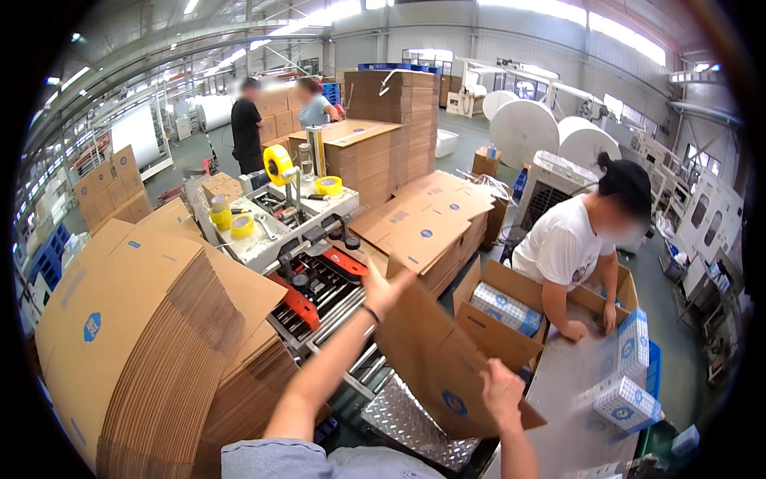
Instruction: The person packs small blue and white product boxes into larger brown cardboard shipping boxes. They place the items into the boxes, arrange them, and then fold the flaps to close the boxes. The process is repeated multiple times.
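Observation:
A brown flattened cardboard carton [435,363] with a blue printed mark stands tilted in front of me, between my hands. My right hand [503,389] is closed on its right edge. At its upper left edge is my left hand [386,290], slightly blurred, thumb raised and fingers against the board; it seems to hold that edge. Below the carton lies a diamond-patterned metal plate [399,411]. Beyond my left hand is a roller taping machine [315,279] with red side guides.
Stacks of flat cartons stand at left [171,351] and beyond the machine [423,219]. Yellow tape rolls [242,226] rest on the machine. At right, a co-worker [562,239] leans over an open carton [499,307] by a metal table [562,399] with blue-and-white packs [626,403].

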